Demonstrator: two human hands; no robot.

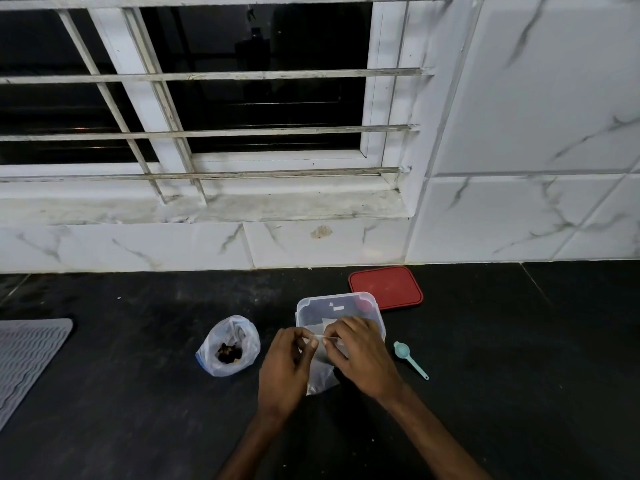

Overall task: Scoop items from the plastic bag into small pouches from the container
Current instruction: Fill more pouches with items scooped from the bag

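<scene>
Evidently the work sits at an early stage. One small clear pouch (320, 379) is out of the container and held just in front of it, above the dark worktop (138, 393). As far as can be told, nothing dark shows inside it. Both hands grip it: the left hand (285, 362) pinches the pouch's top edge between thumb and fingertips, and the right hand (362, 351) pinches the same edge from the other side. My reading is that the mouth is being pulled open. No filled pouch lies anywhere in view, so scooping, filling and any closing all seem left to do.

Counted:
- One plastic bag (228, 344) stands open to the left of the hands, with a small heap of dark and tan items (228, 353) at its bottom.
- One clear container (332, 296) sits uncovered directly behind the hands.
- One red lid (386, 287) lies flat behind the container's far right corner, partly hidden by it.
- One teal scoop (410, 358) lies untouched on the worktop, just right of the right hand.
- One pouch is in the hands.
- A few pale pieces inside the container are likely further pouches, but they are too indistinct to count.
- One grey ribbed mat (27, 358) lies at the left edge, well apart from the rest.
</scene>
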